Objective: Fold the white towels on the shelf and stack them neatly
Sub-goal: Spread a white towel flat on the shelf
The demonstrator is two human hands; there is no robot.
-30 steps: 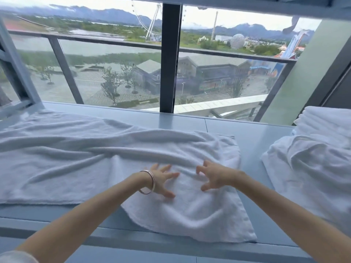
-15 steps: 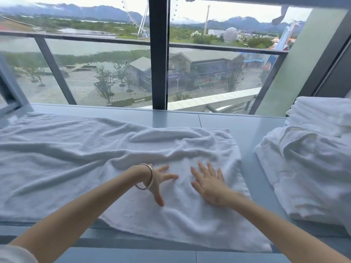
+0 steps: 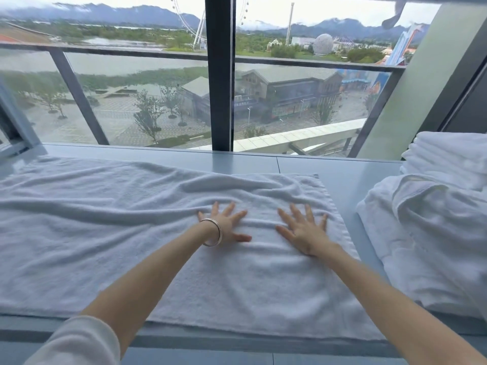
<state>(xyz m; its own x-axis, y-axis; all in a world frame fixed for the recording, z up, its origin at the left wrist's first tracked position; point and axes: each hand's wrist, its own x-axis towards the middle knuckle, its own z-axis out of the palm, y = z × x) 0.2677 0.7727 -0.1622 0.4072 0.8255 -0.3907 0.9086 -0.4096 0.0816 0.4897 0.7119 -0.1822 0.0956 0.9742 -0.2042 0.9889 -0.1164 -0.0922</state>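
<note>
The white towel [image 3: 110, 233] lies spread, long axis left-right along the grey window shelf [image 3: 340, 175]; left hand [image 3: 226, 223] and right hand [image 3: 303, 230] press it flat, fingers splayed apart; crumpled towels [image 3: 432, 238] lie at right.

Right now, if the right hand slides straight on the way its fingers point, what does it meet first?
The right hand would meet the wrinkles in the spread towel, then its far edge and bare shelf; depth is uncertain.

High-floor hotel-like room, a grey window shelf [image 3: 342, 167] under floor-to-ceiling glass [image 3: 147, 101], white towels [image 3: 105, 219] spread and heaped on it, amusement park with a Ferris wheel [image 3: 189, 25], rides and mountains far below outside.
</note>
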